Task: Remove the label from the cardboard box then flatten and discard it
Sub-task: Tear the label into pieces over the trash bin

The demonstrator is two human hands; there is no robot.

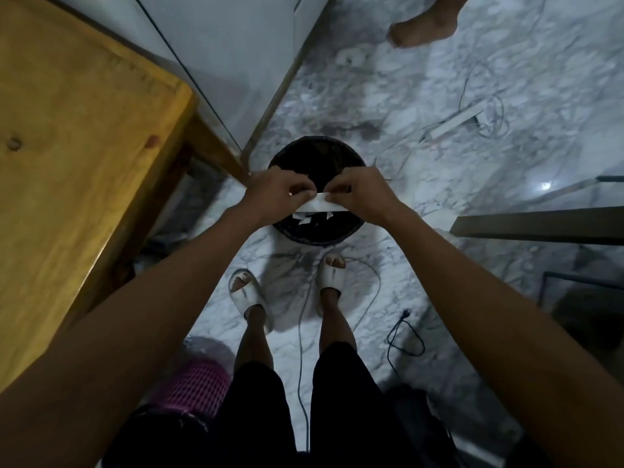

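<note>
I stand over a round black waste bin (287, 157) on the marble floor. My left hand (275, 194) and my right hand (363, 192) meet above its middle, both pinching a white strip of label paper (320, 205) held flat between them. Small white torn paper scraps (312, 217) lie inside the bin below the strip. No cardboard box is in view.
A yellow wooden table (77, 157) fills the left side. A pink mesh basket (197, 386) sits near my left leg. Cables (403, 332) and a white power strip (457, 121) lie on the floor to the right. Another person's foot (423, 27) shows at the top.
</note>
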